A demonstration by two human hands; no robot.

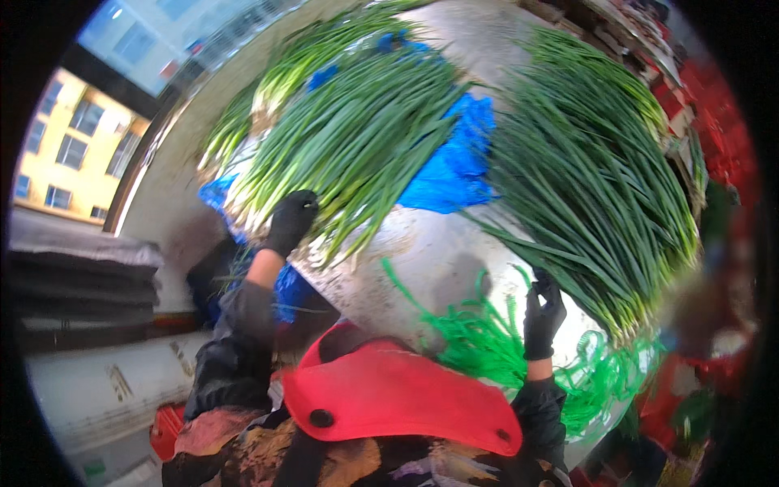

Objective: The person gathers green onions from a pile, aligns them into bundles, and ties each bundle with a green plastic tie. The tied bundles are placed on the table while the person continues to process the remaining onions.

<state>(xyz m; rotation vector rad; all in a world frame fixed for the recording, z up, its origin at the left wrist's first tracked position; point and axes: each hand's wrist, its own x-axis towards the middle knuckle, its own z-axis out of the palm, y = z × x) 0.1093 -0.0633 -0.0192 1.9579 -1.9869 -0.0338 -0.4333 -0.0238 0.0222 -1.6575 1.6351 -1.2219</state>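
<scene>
My left hand (293,222), in a black glove, rests at the pale root ends of a large pile of green onions (359,122). Its fingers are curled, and whether any stalks are gripped is hidden. My right hand (543,316), also black-gloved, is beside the leaf tips of a second green onion pile (596,170). Thumb and forefinger bend towards each other there; I cannot tell if they pinch a leaf. Close around my right wrist lie loose green plastic ties (481,341). A blue plastic bag (453,164) shows between the two piles and partly beneath the left one.
Both piles lie on a pale, dirt-specked tabletop (401,243). More green onions (274,97) lie at the far left. Red fabric with black snaps (395,389) hangs before my body. Dark stacked material (85,280) stands left, near a window; red items blur at the right.
</scene>
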